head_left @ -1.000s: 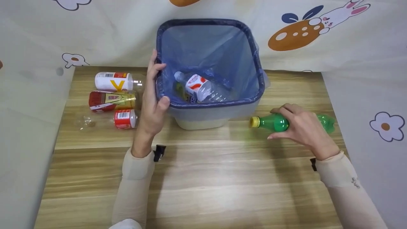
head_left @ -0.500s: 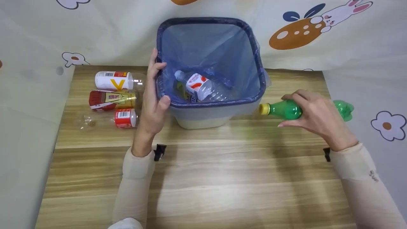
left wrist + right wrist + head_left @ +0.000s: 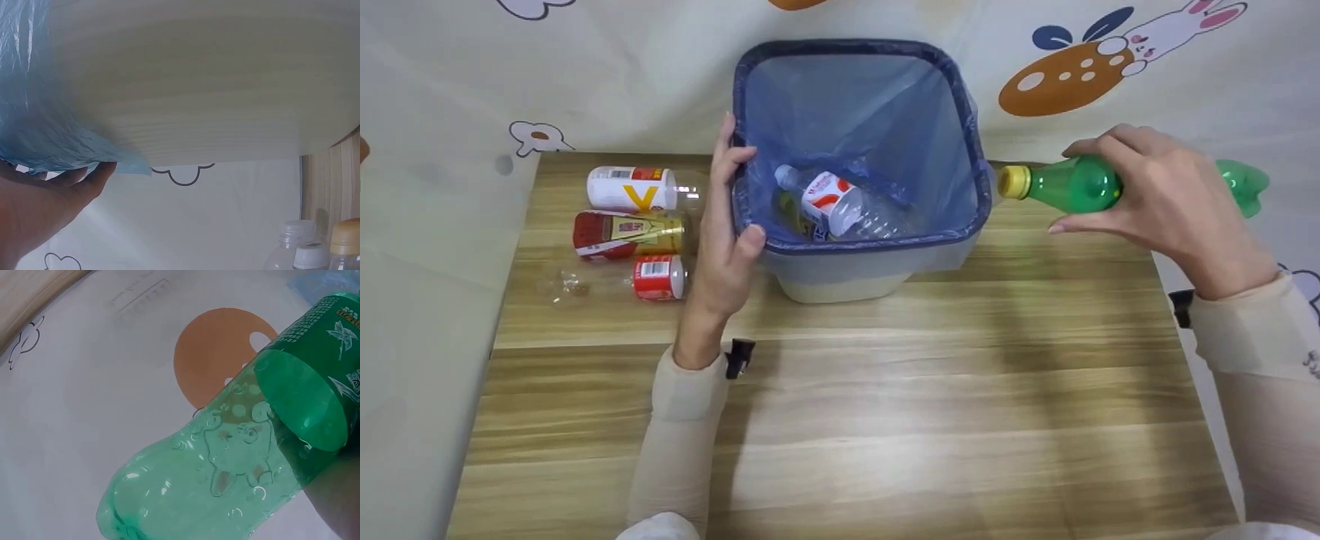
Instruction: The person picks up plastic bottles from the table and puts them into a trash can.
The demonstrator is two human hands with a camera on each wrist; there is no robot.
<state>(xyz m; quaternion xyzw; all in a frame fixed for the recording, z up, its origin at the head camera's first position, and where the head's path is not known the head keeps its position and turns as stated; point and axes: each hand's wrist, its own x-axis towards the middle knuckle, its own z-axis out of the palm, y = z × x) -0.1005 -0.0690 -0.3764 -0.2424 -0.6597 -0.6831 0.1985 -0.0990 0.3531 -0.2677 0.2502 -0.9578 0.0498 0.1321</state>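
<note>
Right hand (image 3: 1174, 199): gripping a green plastic bottle (image 3: 1076, 184) round its middle, thumb on the near side and fingers on the far side. The bottle is to the right of the plastic bin (image 3: 840, 289), roughly level and judged off the bench (image 3: 885, 420). The mid-body grip leaves neck and base projecting, probably for balance; the yellow cap (image 3: 1015, 181) points toward the bin.

Left hand (image 3: 724, 247): spread wide against the bin's left side, presumably to steady it and the blue liner (image 3: 855, 97). Inside lies a clear bottle with a red-and-white label (image 3: 830, 202).

Three bottles lie side by side left of the bin: white-labelled (image 3: 630, 187), red-and-gold (image 3: 628, 235) and red-labelled (image 3: 658, 278). The arrangement probably limits rolling.

Edges: the cap is just beside the bin's right rim, contact not determinable; the rim must be cleared from above. The bottle's base reaches visually past the bench's right edge. Working room extends in front of the bin, between the forearms; the printed curtain (image 3: 660, 67) limits movement rearward.
</note>
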